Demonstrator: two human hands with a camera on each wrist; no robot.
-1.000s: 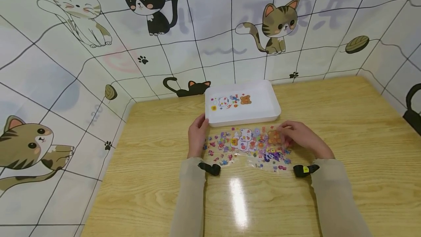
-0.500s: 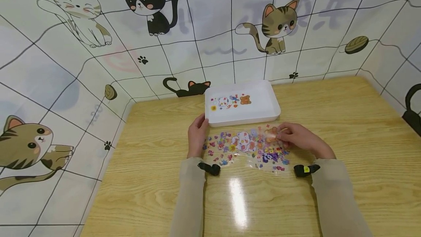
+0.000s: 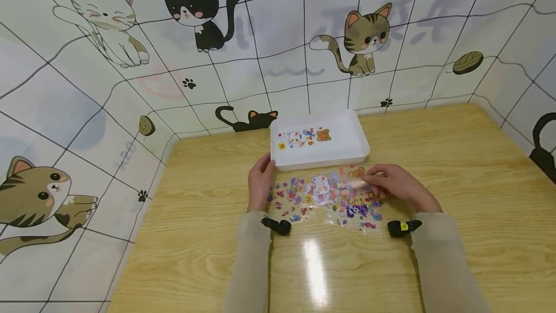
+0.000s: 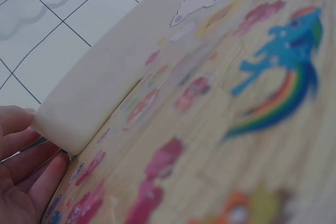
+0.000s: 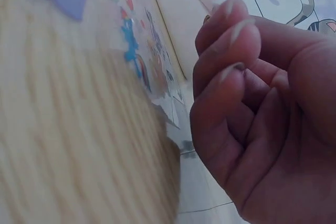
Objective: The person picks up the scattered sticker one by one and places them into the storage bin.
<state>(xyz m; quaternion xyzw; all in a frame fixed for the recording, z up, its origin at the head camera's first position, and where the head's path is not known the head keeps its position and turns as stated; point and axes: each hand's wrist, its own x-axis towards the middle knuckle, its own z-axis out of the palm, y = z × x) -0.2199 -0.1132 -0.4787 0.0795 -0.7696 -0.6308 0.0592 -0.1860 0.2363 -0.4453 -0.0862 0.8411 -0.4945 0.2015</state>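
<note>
A white shallow tray (image 3: 343, 141) stands at the back of the table, with a cat, a brown bear and several small stickers on its floor. My left hand (image 3: 259, 182) holds the tray's front left corner, with the fingers along its side. In front of the tray lie clear sticker sheets (image 3: 321, 186) printed with a white cat, flowers and small figures. At the upper right my right hand (image 3: 397, 183) pinches a clear sheet edge beside a bear sticker (image 3: 357, 173). In the right wrist view the fingers (image 5: 223, 93) are curled, and the pinched edge is hard to make out.
The wooden table (image 3: 200, 245) meets a white cat-patterned wall covering (image 3: 286, 62) just behind the tray. Light glares on the tabletop (image 3: 315, 274) in front of the sheets. Black bands with small cameras sit on both wrists.
My right hand has drawn the sheet's right part a little leftward, and its bear sticker now looks tilted and partly glared over. The left hand stays at the tray corner. The head view shifts slightly.
</note>
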